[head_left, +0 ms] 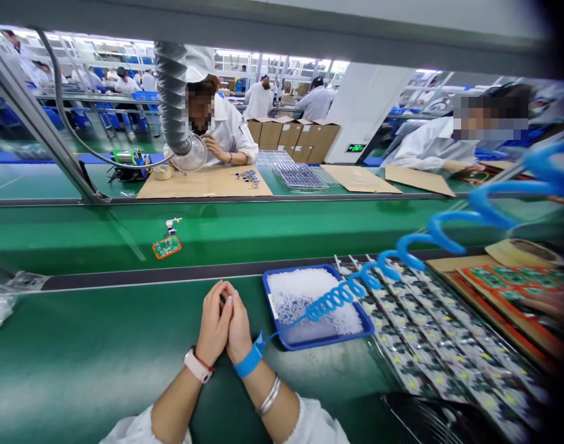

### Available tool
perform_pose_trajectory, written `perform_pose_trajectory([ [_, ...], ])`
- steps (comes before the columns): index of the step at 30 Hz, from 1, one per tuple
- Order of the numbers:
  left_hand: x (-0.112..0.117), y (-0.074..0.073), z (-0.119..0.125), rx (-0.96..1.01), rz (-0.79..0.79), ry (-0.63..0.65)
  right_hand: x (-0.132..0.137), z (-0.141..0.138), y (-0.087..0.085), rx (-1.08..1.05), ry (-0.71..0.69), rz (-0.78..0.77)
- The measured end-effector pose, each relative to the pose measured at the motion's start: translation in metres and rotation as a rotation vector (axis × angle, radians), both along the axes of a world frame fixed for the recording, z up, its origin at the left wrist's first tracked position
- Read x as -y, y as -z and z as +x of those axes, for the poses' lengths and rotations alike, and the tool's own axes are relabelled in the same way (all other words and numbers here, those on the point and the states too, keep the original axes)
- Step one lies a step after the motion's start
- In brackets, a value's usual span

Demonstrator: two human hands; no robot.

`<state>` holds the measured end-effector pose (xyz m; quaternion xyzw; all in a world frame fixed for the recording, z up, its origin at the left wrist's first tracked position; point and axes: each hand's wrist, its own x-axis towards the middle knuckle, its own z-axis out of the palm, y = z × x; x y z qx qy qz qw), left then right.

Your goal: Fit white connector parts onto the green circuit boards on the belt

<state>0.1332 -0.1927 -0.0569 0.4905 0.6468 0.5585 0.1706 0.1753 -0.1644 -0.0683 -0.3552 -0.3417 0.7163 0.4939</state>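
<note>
My left hand (pixel 214 320) and my right hand (pixel 238 324) rest together above the green table (pixel 101 345), palms turned inward and fingertips touching. Fingers on both are bent and pressed together, and nothing shows in them. A light watch (pixel 198 366) circles my left wrist. Around my right wrist is a blue wrist strap (pixel 249 362), whose coiled blue cord (pixel 337 299) runs up to the right. Just right of my right hand lies a blue tray (pixel 305 342) with many small white pieces (pixel 300 287).
Trays of small assemblies (pixel 430 333) fill the right side, beside stacked boards (pixel 518 283) and a blurred hand (pixel 548 302) of another person. A green circuit board (pixel 167 246) lies on the conveyor belt (pixel 226 234). A grey duct (pixel 173 92) hangs ahead; co-workers sit opposite.
</note>
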Motion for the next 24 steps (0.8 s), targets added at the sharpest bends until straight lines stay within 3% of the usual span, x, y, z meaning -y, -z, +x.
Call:
perform_pose_trajectory([
  [9,-0.001,0.005,-0.007,0.069,-0.027,0.055,0.000,0.003,-0.006,-0.006,-0.006,-0.002],
  [18,0.000,-0.004,-0.001,0.037,0.000,0.025,-0.003,0.004,-0.006,-0.026,-0.041,-0.050],
  [24,0.001,-0.006,-0.001,0.034,-0.002,0.032,-0.003,0.008,-0.016,-0.025,-0.087,-0.064],
])
